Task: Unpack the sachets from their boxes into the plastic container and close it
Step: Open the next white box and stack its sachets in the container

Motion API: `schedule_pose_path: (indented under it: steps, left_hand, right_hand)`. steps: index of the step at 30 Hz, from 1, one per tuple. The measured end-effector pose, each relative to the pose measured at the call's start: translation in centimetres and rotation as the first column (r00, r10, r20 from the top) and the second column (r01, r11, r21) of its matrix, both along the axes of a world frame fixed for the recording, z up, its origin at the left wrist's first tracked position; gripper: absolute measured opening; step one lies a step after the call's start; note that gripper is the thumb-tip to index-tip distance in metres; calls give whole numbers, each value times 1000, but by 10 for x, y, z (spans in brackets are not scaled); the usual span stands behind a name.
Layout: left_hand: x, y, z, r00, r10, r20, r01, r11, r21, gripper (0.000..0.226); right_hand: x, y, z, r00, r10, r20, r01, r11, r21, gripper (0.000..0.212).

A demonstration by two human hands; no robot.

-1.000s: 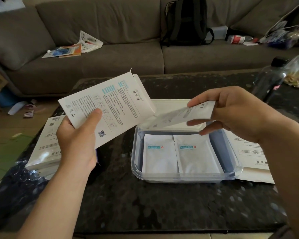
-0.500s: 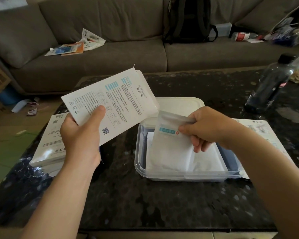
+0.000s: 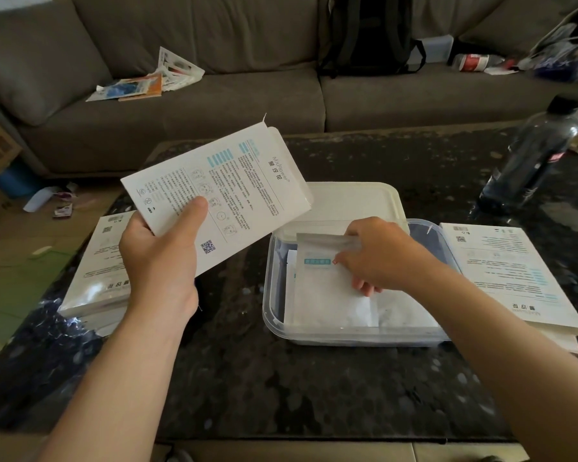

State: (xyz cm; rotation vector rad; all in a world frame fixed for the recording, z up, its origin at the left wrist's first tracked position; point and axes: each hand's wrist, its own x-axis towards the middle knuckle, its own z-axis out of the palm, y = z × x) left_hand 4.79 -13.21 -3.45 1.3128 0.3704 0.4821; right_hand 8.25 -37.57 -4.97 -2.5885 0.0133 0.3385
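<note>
Two hands over a black speckled stone table point(image 3: 314, 388), grey fabric sofa point(image 3: 214, 105) behind. Left hand point(image 3: 161, 258) holds up an open white cardboard box point(image 3: 234, 191), thumb pressed on its face. Right hand point(image 3: 377, 258) pinches the top edge of a white foil sachet point(image 3: 324, 295), down inside the clear plastic container point(image 3: 364, 340).

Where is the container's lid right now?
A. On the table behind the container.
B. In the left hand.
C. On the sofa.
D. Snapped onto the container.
A: the white lid lies on the table just behind the open container; the left hand holds a box, the right hand a sachet in the container.
</note>
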Motion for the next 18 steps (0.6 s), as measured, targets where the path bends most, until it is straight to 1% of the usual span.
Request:
schedule_pose_path:
  steps: [1, 3, 5, 7, 9, 11, 13, 15, 18]
  left_hand:
    - [0, 0, 0, 1000, -1, 0, 1, 1000, 0, 28]
    - [-1, 0, 1, 1000, -6, 2, 6, 1000, -4, 27]
    - [-2, 0, 1, 1000, -9, 2, 9, 1000, -8, 27]
    - [-2, 0, 2, 1000, -10, -3, 10, 1000, -2, 26]
    - [-1, 0, 2, 1000, -4, -12, 4, 1000, 7, 26]
    - [-1, -1, 2, 1000, -2, -18, 2, 1000, 6, 27]
    - [0, -2, 2, 1000, -4, -23, 4, 1000, 5, 28]
    - [-1, -3, 2, 1000, -4, -25, 4, 1000, 4, 29]
    - [-2, -4, 3, 1000, -7, -24, 7, 1000, 0, 27]
  right_hand:
    - [-1, 2, -3, 1000, 5, -13, -5, 1000, 7, 24]
    - [-3, 5, -6, 999, 33, -11, -33, 999, 7, 41]
    - [-6, 5, -5, 993, 114, 20, -113, 993, -37, 58]
    - [-10, 3, -1, 976, 217, 33, -214, 973, -84, 60]
    - [-15, -4, 4, 952, 307, -6, -305, 941, -145, 60]
    - [-21, -10, 6, 922, 376, -91, -387, 894, -226, 76]
    - [-25, -14, 4, 888, 424, -178, -459, 847, -268, 87]
    - [-27, -15, -1, 855, 466, -227, -516, 802, -299, 88]
    - [-24, -14, -7, 836, 489, -249, -547, 777, -311, 88]
